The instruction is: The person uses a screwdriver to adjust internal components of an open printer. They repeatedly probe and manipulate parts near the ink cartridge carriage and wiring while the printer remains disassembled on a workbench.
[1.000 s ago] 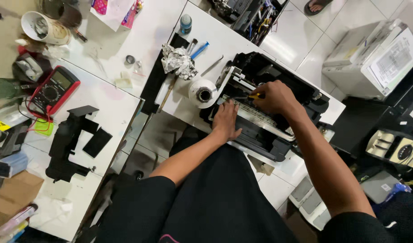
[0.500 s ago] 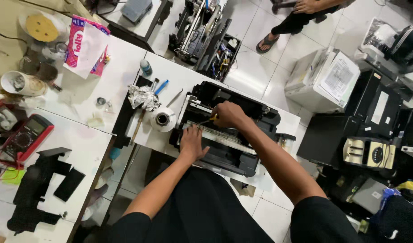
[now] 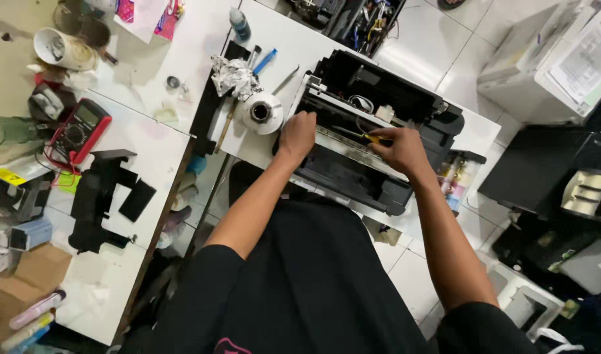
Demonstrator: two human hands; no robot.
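Pinching a yellow-handled screwdriver (image 3: 372, 137), the right hand (image 3: 400, 149) is poking it inside the open black printer (image 3: 372, 141) sitting at the table's (image 3: 294, 39) right end. Pressing flat with fingers together, the left hand (image 3: 298, 133) is steadying the printer's near-left corner, beside a tape roll (image 3: 261, 112) and crumpled foil (image 3: 233, 75).

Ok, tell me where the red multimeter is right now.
In the head view, the red multimeter lies on the white table at the far left, away from both hands, just above the loose black plastic parts.
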